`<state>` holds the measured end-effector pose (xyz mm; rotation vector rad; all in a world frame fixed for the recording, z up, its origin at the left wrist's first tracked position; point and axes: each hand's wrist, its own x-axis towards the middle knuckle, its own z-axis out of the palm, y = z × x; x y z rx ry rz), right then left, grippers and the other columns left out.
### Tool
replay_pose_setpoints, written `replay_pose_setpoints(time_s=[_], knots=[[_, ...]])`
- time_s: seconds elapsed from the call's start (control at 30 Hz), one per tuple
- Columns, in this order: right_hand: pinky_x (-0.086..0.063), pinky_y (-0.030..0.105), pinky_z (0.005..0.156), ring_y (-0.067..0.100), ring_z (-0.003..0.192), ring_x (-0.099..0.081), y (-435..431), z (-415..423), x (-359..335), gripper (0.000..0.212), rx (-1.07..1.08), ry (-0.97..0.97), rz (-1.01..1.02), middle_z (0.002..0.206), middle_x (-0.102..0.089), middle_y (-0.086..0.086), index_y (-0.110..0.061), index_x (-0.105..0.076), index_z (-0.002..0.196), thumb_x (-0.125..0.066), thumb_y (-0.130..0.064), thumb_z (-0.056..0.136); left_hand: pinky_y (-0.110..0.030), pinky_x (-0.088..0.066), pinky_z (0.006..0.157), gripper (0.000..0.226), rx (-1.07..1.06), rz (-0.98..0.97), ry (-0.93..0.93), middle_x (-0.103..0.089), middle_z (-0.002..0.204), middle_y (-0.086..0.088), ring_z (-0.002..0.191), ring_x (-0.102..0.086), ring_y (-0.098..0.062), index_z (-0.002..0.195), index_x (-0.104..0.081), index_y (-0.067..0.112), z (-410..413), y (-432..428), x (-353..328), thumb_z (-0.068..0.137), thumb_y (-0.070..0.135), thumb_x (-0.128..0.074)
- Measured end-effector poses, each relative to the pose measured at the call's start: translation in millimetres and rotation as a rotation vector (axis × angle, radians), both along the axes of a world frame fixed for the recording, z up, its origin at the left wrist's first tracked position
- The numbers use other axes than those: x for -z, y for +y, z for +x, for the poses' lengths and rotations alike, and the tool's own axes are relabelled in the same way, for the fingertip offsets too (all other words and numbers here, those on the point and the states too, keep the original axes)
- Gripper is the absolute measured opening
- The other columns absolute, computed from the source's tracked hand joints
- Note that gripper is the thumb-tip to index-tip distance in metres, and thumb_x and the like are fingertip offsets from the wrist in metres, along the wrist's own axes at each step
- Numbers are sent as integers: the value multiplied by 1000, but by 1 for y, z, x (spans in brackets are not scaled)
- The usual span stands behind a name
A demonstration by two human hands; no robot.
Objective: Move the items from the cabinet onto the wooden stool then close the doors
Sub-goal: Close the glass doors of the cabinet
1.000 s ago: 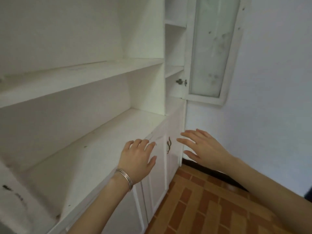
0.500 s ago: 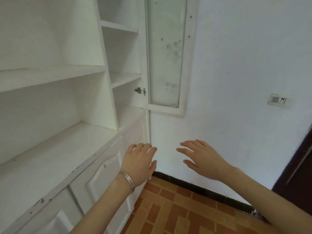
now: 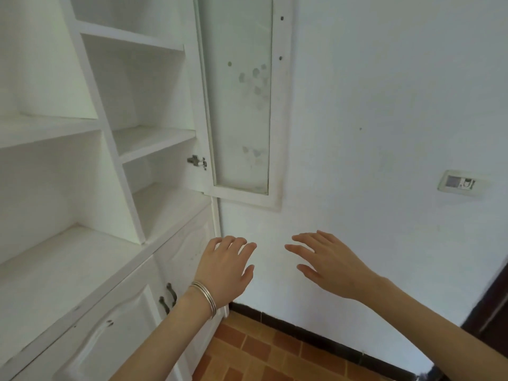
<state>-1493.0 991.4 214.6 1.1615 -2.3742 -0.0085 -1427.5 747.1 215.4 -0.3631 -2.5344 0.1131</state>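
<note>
A white cabinet [image 3: 82, 259] fills the left side, and every shelf I can see is bare. Its frosted glass door [image 3: 239, 105] stands swung open, flat against the right-hand wall. My left hand [image 3: 225, 270], with silver bangles at the wrist, hovers open below that door, in front of the cabinet's right edge. To its right my right hand [image 3: 330, 265] is raised with fingers spread and holds nothing. Neither hand touches the door. No wooden stool and no items are in view.
The lower cabinet doors [image 3: 121, 334] with dark handles [image 3: 167, 296] are shut. A white wall [image 3: 384, 133] with a socket plate [image 3: 460, 184] stands close ahead. Below are a black skirting [image 3: 302, 331] and orange brick floor tiles [image 3: 261, 356]. A dark door frame [image 3: 489, 303] is at the far right.
My view has swung to the right, away from the wide shelves and toward the open glass door and the wall. Both hands stay raised and open in front of me.
</note>
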Motion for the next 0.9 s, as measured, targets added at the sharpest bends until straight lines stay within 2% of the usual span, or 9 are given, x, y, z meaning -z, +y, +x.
replay_pose_setpoints(time_s=[0.2,0.33,0.47,0.57,0.6,0.7,0.9], knots=[[-44,39,95,21,110,-58,-13,-97,-17,43,14,28,5,125,-58,4,-22,-53,124,-64,-32,84,-38,-52,73,45,34,13,23,-68,94,1,84,-65,-21,101,-69,18,-103,-18,-16,76,38,-38],[-46,38,92,23,108,-58,-25,-152,-32,42,31,50,-30,124,-58,5,-20,-53,123,-64,-30,84,-36,-51,74,44,73,6,70,-68,93,0,84,-64,-22,99,-69,17,-172,-24,-31,75,37,-38],[-46,37,93,23,110,-57,-30,-198,-31,44,42,52,-30,125,-58,5,-20,-52,125,-64,-31,84,-38,-51,75,42,80,23,41,-68,94,0,86,-64,-23,101,-68,18,-223,-22,-35,75,36,-41],[-45,38,94,24,111,-57,-28,-237,-38,45,70,65,-28,126,-57,6,-18,-51,127,-63,-31,85,-38,-52,75,33,90,15,46,-68,94,0,87,-65,-22,101,-68,19,-255,-24,-35,73,34,-58],[-45,38,93,25,111,-57,-27,-251,-42,45,72,67,-37,126,-57,7,-17,-51,127,-63,-31,85,-38,-52,75,33,80,16,48,-68,94,1,86,-65,-22,100,-68,19,-266,-26,-36,73,34,-57],[-45,38,93,27,112,-56,-26,-291,-52,47,65,63,-41,127,-57,10,-12,-50,128,-62,-28,87,-36,-51,74,43,29,20,45,-68,93,1,85,-64,-21,101,-69,18,-292,-29,-39,75,37,-40],[-37,39,101,28,122,-49,-26,-367,-74,51,18,16,-58,137,-48,12,-9,-42,136,-56,-26,91,-37,-52,72,43,-64,31,21,-67,93,0,84,-64,-22,102,-68,17,-337,-33,-44,74,35,-40]])
